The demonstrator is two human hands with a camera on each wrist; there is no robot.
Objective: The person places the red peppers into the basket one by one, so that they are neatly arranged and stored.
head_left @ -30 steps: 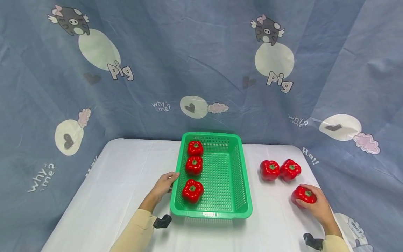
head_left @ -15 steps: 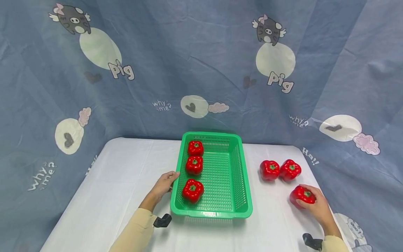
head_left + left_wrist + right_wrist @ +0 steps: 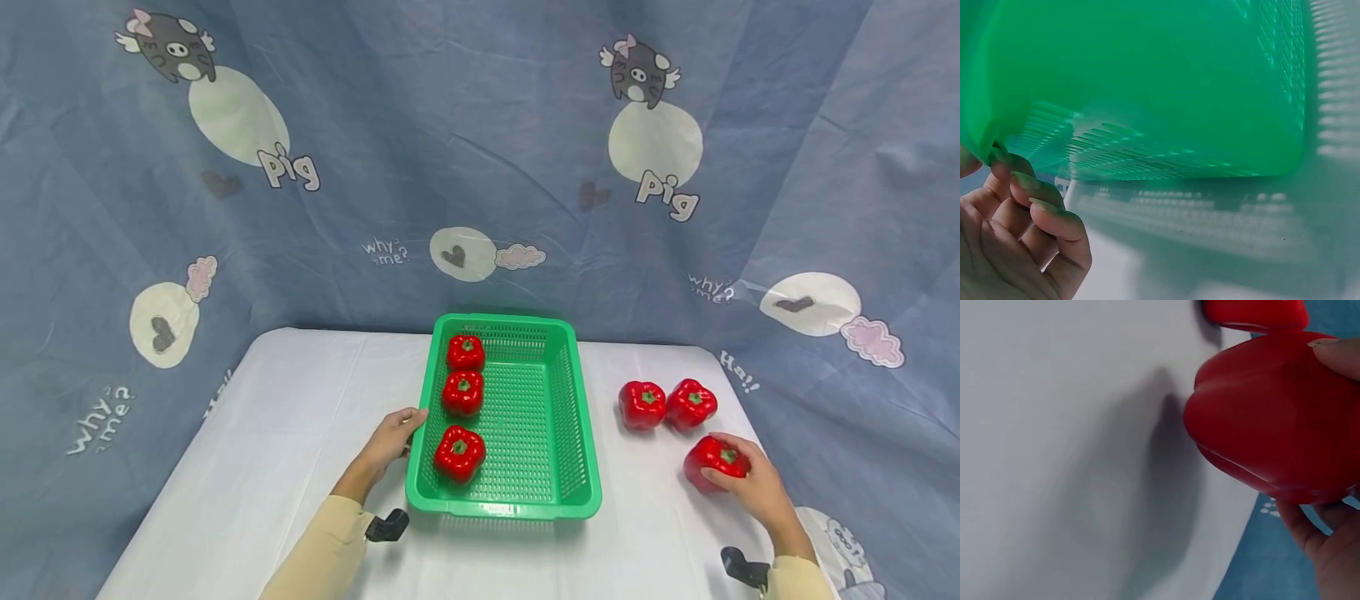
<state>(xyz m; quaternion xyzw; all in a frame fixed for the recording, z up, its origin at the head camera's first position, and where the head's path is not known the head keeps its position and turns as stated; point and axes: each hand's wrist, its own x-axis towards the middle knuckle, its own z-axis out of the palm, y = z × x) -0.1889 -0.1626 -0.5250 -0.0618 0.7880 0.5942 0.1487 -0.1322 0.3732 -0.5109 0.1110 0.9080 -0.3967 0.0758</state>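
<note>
A green plastic basket (image 3: pixel 587 425) stands on the white table in the head view, with several rows of slots in its walls. My left hand (image 3: pixel 387 439) grips its left rim; in the left wrist view the curled fingers (image 3: pixel 1054 219) hook under the rim's edge. Over the table's right side, my right hand (image 3: pixel 761 487) holds a glossy red bell pepper (image 3: pixel 705 463) between thumb and fingers. From the right wrist, that pepper (image 3: pixel 1272 419) appears raised off the table, its shadow lying apart from it. Three red bell peppers (image 3: pixel 459 455) line the basket's left side.
Two more red bell peppers (image 3: pixel 642 406) sit touching each other right of the basket, just beyond the right hand. The white table (image 3: pixel 315 400) ends at a blue printed cloth (image 3: pixel 360 167) behind and to the right.
My right hand has shifted slightly left and away from me, bringing the bell pepper with it. The left hand and the basket have stayed in place.
</note>
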